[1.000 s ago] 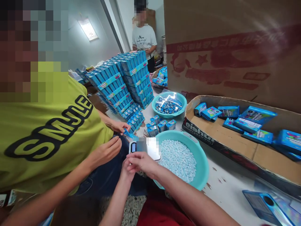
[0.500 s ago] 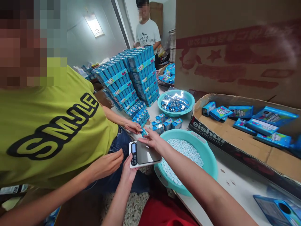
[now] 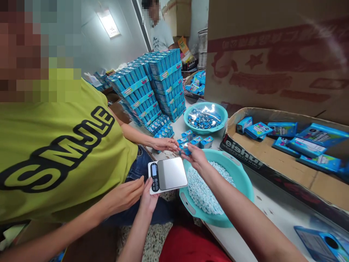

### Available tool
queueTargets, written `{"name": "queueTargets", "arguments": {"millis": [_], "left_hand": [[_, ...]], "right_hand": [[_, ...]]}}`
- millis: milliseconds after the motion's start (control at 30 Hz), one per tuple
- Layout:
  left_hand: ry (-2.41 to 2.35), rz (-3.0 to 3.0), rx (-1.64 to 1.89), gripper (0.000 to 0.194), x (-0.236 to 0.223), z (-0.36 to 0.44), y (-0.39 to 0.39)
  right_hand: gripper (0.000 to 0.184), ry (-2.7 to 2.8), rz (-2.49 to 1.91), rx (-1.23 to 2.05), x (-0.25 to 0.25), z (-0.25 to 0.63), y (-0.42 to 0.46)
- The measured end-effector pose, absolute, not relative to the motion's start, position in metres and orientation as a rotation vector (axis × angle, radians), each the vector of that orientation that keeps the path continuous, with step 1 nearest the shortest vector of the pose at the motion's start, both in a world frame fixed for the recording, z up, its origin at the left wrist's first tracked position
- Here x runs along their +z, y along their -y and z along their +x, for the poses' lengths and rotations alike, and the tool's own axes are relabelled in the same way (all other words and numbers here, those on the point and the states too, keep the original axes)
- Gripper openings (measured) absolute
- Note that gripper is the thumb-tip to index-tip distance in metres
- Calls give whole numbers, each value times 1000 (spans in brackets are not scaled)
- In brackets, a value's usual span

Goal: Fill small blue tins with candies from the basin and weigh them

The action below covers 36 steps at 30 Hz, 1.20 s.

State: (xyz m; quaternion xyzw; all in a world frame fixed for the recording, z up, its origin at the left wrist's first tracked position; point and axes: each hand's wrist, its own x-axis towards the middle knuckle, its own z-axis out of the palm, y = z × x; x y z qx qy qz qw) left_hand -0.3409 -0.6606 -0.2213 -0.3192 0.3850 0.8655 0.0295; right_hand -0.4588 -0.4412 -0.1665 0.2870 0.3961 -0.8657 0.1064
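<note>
My left hand (image 3: pixel 149 194) grips the near left edge of a small digital kitchen scale (image 3: pixel 172 174), white with a bare metal plate and a lit display. My right hand (image 3: pixel 195 157) is beyond the scale, its fingers closed on a small blue tin (image 3: pixel 185 150), partly hidden by the fingers. A co-worker's hand (image 3: pixel 167 145) reaches to the same tin from the left. The co-worker's other hand (image 3: pixel 131 191) is beside the scale, close to my left hand. Under my right forearm stands a turquoise basin (image 3: pixel 244 178) holding small pale-blue candies (image 3: pixel 215 189).
A second turquoise basin (image 3: pixel 222 125) holds round metal lids. Blue tins (image 3: pixel 206 142) stand between the basins, near tall stacks of packed tins (image 3: pixel 167 83). At right an open carton (image 3: pixel 242 154) contains flat blue packs. A co-worker in a yellow shirt (image 3: pixel 68 145) sits close on the left.
My right hand has moved right and away from over the scale plate, with the small blue tin. The co-worker's far hand has followed it rightward. My left hand keeps the scale nearly in place.
</note>
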Motion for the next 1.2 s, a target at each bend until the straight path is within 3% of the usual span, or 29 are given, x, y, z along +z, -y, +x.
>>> {"name": "queueTargets", "arguments": {"millis": [233, 533, 700, 867, 1033, 1200], "left_hand": [[-1172, -885, 2750, 24, -199, -344, 639], [-934, -825, 2837, 28, -187, -361, 629], [-976, -777, 2867, 31, -160, -377, 624], [-1046, -629, 2859, 60, -146, -380, 616], [-1620, -553, 2331, 43, -179, -334, 571], [-2171, 302, 1742, 53, -198, -294, 519]], "right_hand": [[59, -1438, 881, -2549, -178, -370, 359], [51, -1391, 916, -2302, -213, -256, 353], [55, -1261, 1009, -2434, -215, -254, 360], [54, -1087, 1049, -2553, -204, -261, 363], [42, -786, 974, -2593, -191, -264, 362], [35, -608, 896, -2684, -194, -257, 377]]}}
